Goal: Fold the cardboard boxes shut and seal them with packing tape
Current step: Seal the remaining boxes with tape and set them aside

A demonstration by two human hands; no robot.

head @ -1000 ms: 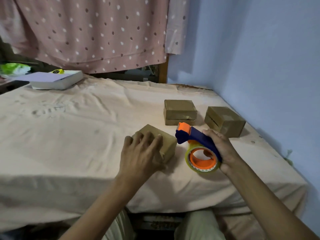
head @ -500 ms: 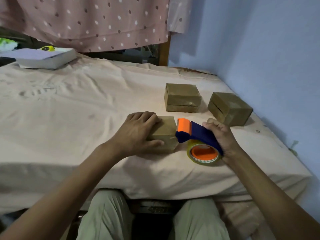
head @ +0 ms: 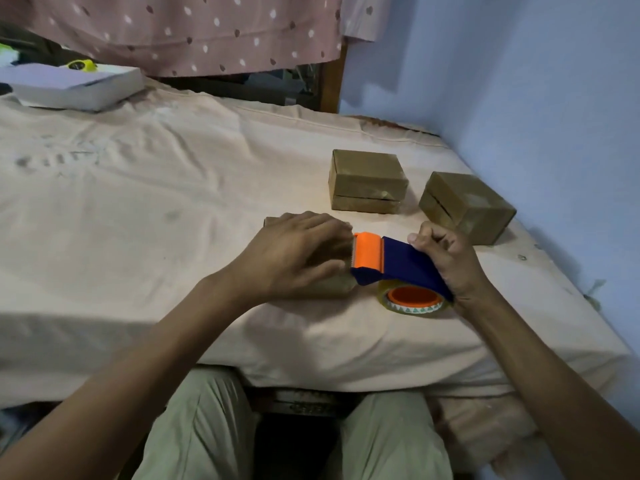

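1. Nearest, the person's knees (head: 207,427) in pale trousers show below the near edge of the bed sheet (head: 138,237); both forearms reach over that edge.
2. The left hand (head: 294,252) lies palm down over a small box (head: 334,284), fingers spread loosely across its top and thumb along its near side; most of the box is hidden beneath it.
3. Just right of it, the right hand (head: 446,261) grips the blue handle of a tape gun (head: 398,268), fingers curled round it; the gun's orange head touches the box's right end by the left fingertips; the tape roll (head: 414,299) rests on the sheet.
4. Farther off, two closed boxes stand apart on the sheet: one (head: 367,180) behind the gun, another (head: 465,206) to the right, near the blue wall (head: 519,98).
5. Far left, a white flat box (head: 76,86) lies on the sheet; a spotted pink cloth (head: 190,29) hangs behind.
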